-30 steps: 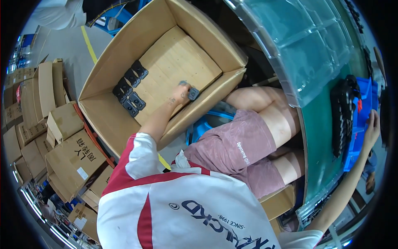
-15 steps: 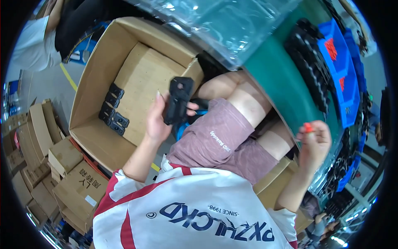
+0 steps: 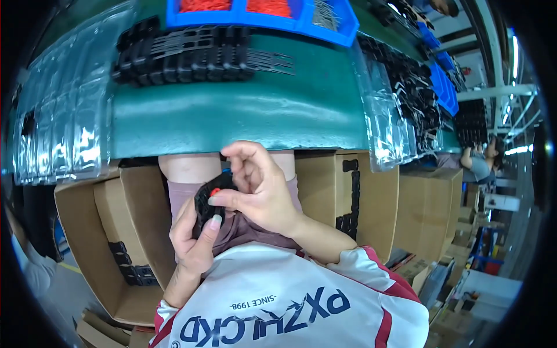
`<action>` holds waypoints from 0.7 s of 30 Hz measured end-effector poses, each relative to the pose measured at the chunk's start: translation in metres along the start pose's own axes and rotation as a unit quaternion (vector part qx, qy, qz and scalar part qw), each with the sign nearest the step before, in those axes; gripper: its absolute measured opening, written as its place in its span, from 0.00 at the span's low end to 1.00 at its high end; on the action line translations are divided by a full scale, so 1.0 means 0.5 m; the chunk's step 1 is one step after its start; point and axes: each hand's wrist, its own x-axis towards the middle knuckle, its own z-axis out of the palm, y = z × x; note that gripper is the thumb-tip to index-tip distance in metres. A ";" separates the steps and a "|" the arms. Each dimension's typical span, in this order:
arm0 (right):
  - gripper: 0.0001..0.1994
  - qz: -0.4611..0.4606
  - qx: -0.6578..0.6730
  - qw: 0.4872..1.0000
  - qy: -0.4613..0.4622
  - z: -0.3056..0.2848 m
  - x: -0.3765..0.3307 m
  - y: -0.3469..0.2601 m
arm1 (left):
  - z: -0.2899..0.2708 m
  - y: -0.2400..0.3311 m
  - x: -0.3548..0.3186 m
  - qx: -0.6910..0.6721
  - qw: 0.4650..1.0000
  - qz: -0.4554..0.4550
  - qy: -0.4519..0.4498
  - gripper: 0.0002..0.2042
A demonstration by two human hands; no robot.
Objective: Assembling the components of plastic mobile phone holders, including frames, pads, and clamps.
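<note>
A black part [image 3: 203,203] was just off the near edge of the green tabletop [image 3: 238,119], pinched in your left hand [image 3: 190,239], your right hand [image 3: 264,194] thumbed its red piece [image 3: 215,191], index raised, grip unclear, a blue bin [image 3: 299,24] sat far across the tabletop.

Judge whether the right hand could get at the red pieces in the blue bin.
Probably yes: the right hand is busy at the black part, but over the green tabletop the way to the red pieces looks free.
</note>
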 end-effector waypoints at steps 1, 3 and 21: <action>0.13 0.034 0.063 0.997 0.011 -0.008 -0.005 -0.002 | 0.007 -0.002 0.008 0.059 0.998 0.029 -0.013 0.21; 0.14 0.015 0.079 0.996 0.025 -0.029 -0.019 0.007 | 0.031 -0.006 0.019 0.053 0.998 0.029 -0.032 0.21; 0.23 -0.080 -0.677 0.658 0.319 -0.677 0.260 -0.175 | 0.058 0.025 0.034 -0.338 0.936 -0.096 0.034 0.18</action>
